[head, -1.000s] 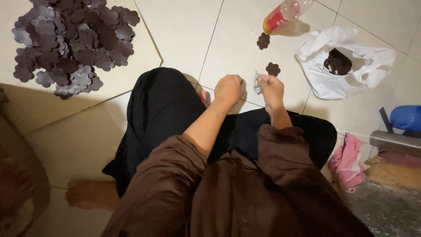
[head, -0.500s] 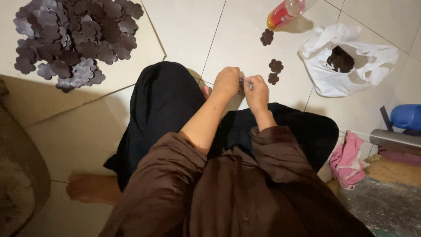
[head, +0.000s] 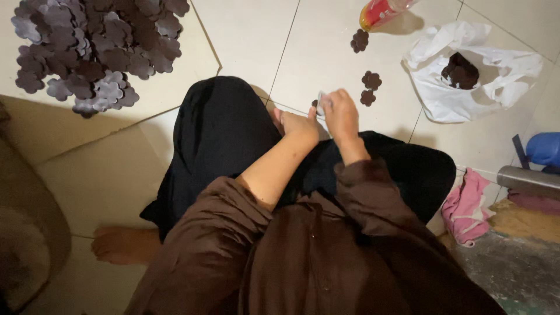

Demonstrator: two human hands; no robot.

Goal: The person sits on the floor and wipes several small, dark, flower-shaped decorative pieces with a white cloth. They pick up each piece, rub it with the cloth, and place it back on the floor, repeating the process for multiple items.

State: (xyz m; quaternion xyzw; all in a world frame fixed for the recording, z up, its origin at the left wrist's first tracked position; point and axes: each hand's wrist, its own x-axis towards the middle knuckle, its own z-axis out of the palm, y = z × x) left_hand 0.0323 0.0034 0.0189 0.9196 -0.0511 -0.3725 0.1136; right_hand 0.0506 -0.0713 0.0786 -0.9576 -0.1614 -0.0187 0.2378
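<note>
A heap of dark flower-shaped cutouts (head: 87,49) lies on the tiled floor (head: 245,35) at far left. At centre, above a black-clad lap, the left hand (head: 297,125) is curled shut beside the right hand (head: 340,115), whose fingers pinch a small pale piece (head: 321,100) with a dark cutout edge showing just under it; what the left hand grips cannot be told. Three loose cutouts (head: 368,87) lie on the tiles just beyond the hands, near a red bottle (head: 379,11). Further right, a white bag (head: 443,96) holds more cutouts. A pink cloth (head: 466,207) lies at right.
</note>
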